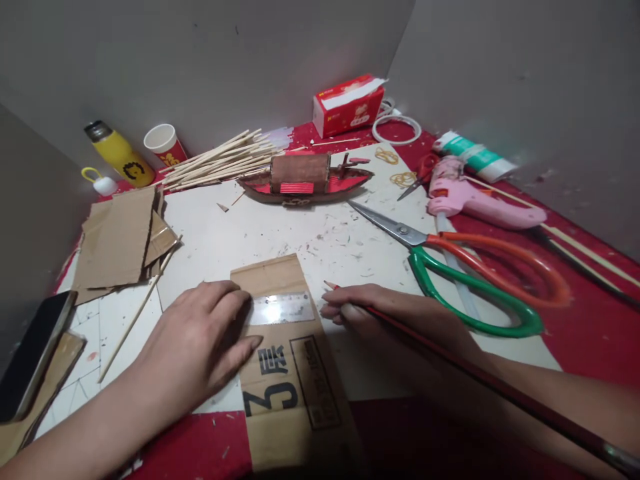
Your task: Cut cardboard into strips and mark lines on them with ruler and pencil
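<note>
**Kid:** While the left hand (197, 340) lies flat with its fingers spread, what is it pressing on?

**Helper:** It presses down on a metal ruler (281, 309). The ruler lies across a brown cardboard strip (290, 360). The strip sits in the middle at the front, and its near end reaches the bottom edge of the picture.

**Kid:** And the right hand (385, 317)?

**Helper:** It is closed around a red pencil (450, 363). The pencil tip sits just off the right edge of the cardboard, close to the end of the ruler. The long back of the pencil runs past the wrist to the bottom right corner.

**Kid:** Where is there room to move?

**Helper:** The white board (280, 233) is mostly bare between the strip and the little red boat (305, 180). Only small scraps lie there.

**Kid:** What is close on the right?

**Helper:** Big scissors (470, 273) with green and orange handles lie just beside the right hand. Behind them lies a pink glue gun (475, 197).

**Kid:** And on the left?

**Helper:** A pile of cardboard pieces (120, 240) lies near the left edge of the board. A thin stick (135, 317) lies next to the left hand. A dark phone (30, 353) leans at the far left.

**Kid:** What is at the back?

**Helper:** A bundle of sticks (220, 160), a paper cup (164, 143), a yellow bottle (120, 157) and a red tissue box (347, 107) sit by the grey walls.
</note>
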The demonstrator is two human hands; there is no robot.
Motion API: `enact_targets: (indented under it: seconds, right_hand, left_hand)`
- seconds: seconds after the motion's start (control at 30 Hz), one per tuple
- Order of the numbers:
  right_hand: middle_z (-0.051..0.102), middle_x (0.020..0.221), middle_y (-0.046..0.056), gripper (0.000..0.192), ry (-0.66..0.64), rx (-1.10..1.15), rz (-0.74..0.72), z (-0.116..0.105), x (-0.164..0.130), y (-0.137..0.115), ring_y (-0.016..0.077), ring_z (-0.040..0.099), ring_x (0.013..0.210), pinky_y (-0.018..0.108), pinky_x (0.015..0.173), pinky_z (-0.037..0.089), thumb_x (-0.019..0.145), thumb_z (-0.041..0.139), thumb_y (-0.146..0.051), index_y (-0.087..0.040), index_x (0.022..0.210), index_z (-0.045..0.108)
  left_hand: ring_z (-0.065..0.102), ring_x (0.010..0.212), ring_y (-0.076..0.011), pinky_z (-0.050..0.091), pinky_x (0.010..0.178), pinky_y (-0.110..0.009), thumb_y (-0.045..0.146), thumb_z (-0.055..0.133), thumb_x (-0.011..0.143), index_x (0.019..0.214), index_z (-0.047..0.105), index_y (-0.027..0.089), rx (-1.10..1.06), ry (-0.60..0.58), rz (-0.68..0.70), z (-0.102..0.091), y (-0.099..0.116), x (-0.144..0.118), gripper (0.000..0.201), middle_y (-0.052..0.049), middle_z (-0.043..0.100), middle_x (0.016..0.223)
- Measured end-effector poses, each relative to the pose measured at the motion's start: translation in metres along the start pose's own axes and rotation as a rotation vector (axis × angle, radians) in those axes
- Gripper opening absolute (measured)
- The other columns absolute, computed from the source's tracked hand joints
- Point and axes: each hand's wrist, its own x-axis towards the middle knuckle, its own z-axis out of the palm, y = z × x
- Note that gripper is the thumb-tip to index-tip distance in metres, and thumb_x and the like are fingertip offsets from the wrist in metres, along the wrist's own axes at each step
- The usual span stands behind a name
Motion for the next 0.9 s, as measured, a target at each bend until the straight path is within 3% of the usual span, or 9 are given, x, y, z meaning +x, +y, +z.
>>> enact_targets:
  seconds: [0.23,0.5,0.7,0.9]
  right_hand:
    - [0.079,0.102,0.003,0.025,-0.047,-0.049,-0.045,-0.001,-0.007,0.009,0.0172,0.076,0.095,0.023,0.079,0.062,0.096,0.054,-0.01,-0.024,0.109,0.069]
    - [0.079,0.102,0.001,0.025,-0.065,-0.087,-0.055,-0.001,-0.009,0.013,0.0176,0.076,0.096,0.023,0.078,0.062,0.096,0.053,-0.011,-0.026,0.11,0.067]
    - [0.079,0.097,0.002,0.022,-0.051,-0.124,-0.023,-0.001,-0.007,0.008,0.0177,0.077,0.089,0.024,0.074,0.062,0.096,0.05,-0.013,-0.024,0.104,0.068]
    - [0.08,0.097,0.001,0.021,-0.05,-0.142,0.023,0.001,-0.007,0.011,0.018,0.077,0.088,0.026,0.075,0.063,0.096,0.051,-0.015,-0.025,0.103,0.068]
  left_hand:
    - [0.065,0.1,-0.0235,0.054,0.087,-0.039,0.035,0.059,0.093,0.115,0.062,0.022,-0.307,-0.183,-0.181,-0.012,-0.024,0.009,0.026,-0.007,0.067,0.112]
    - [0.066,0.097,-0.0212,0.052,0.084,-0.034,0.03,0.06,0.09,0.111,0.066,0.022,-0.454,-0.192,-0.213,-0.014,-0.029,0.011,0.023,-0.006,0.072,0.109]
    - [0.065,0.083,-0.0175,0.052,0.071,-0.027,0.038,0.061,0.09,0.126,0.067,0.02,-0.654,-0.233,-0.348,-0.018,-0.045,0.021,0.041,-0.005,0.074,0.094]
    - [0.054,0.068,-0.0117,0.043,0.06,-0.021,0.038,0.065,0.087,0.134,0.062,0.016,-0.748,-0.241,-0.312,-0.021,-0.059,0.041,0.052,-0.002,0.065,0.082]
